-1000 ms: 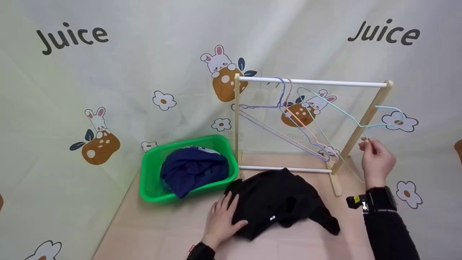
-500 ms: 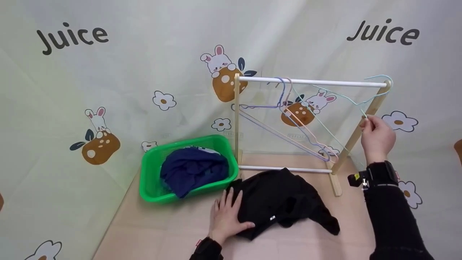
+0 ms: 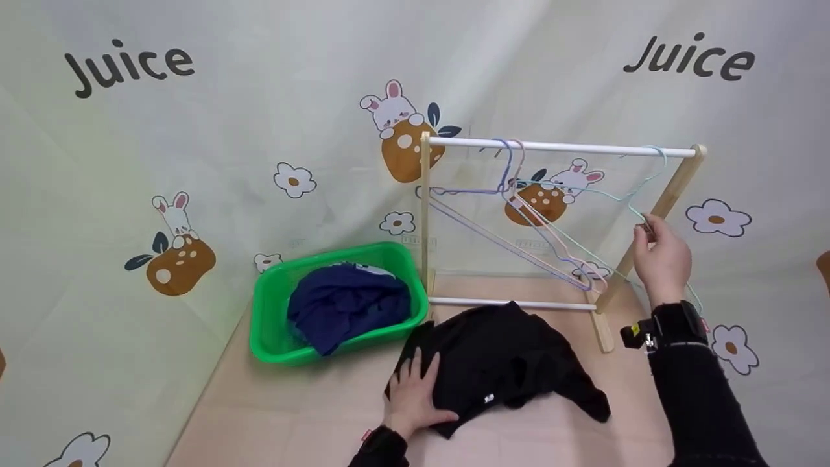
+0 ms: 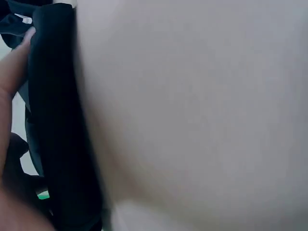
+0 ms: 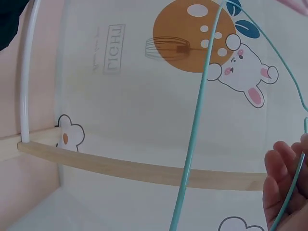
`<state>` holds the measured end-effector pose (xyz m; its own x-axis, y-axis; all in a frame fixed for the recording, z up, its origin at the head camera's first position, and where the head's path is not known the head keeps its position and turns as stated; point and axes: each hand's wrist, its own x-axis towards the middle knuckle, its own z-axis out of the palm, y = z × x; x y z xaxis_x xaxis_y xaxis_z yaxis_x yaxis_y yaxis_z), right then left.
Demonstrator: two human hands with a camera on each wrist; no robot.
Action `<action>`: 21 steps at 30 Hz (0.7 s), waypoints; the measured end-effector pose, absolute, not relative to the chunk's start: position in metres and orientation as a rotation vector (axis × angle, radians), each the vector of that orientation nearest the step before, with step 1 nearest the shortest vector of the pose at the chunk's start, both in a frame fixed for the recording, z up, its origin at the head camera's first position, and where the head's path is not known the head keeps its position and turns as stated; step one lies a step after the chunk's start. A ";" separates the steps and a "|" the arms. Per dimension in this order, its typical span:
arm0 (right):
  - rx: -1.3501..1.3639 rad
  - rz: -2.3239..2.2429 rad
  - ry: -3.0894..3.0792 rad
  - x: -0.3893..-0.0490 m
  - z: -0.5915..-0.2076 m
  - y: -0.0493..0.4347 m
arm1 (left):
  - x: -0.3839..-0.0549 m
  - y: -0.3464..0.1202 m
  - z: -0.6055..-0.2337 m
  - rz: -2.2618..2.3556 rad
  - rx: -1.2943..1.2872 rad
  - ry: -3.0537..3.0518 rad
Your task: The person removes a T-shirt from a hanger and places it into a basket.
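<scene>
My right hand (image 3: 664, 259) pinches the shoulder of a mint-green wire clothes hanger (image 3: 570, 185). The hanger's hook lies over the top rail of a small wood-and-white clothes rack (image 3: 583, 149), near its right post. In the right wrist view, curled fingers (image 5: 276, 175) show beside the green hanger wire (image 5: 192, 134). My left hand (image 3: 414, 392), fingers spread, rests on the left edge of a crumpled black garment (image 3: 499, 357) in front of the rack. The left wrist view shows a dark fold of the garment (image 4: 57, 120) beside the left thumb (image 4: 17, 62).
A blue hanger (image 3: 506, 168) and a pink hanger (image 3: 519, 165) hang together left of the rail's middle. To the rack's left stands a green basket (image 3: 262, 324) holding a navy garment (image 3: 343, 305). A printed curtain backs the table (image 3: 292, 415).
My right hand has raised the green hanger from beside the right post, and its hook now lies over the rail. My left hand has shifted slightly right, and the garment's left edge has spread leftward.
</scene>
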<state>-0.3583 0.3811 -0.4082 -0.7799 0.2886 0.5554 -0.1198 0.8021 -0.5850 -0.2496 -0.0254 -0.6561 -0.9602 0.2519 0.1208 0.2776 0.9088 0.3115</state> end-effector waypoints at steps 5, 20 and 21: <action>-0.018 0.666 -2.404 -0.355 -0.423 0.384 | -0.249 -0.020 -0.660 -0.427 -0.384 -3.007; 0.015 0.412 -2.423 -0.344 -0.468 0.387 | -0.250 -0.018 -0.655 -0.509 -0.362 -2.887; 0.021 0.409 -2.421 -0.343 -0.470 0.386 | -0.250 -0.018 -0.655 -0.511 -0.362 -2.877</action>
<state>-0.3427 0.3858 -0.4702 -0.7737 0.0904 0.6271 -0.1205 0.9507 -0.2857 -0.2499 -0.0180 -0.6545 -0.9506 0.2039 0.2340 0.2721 0.9103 0.3119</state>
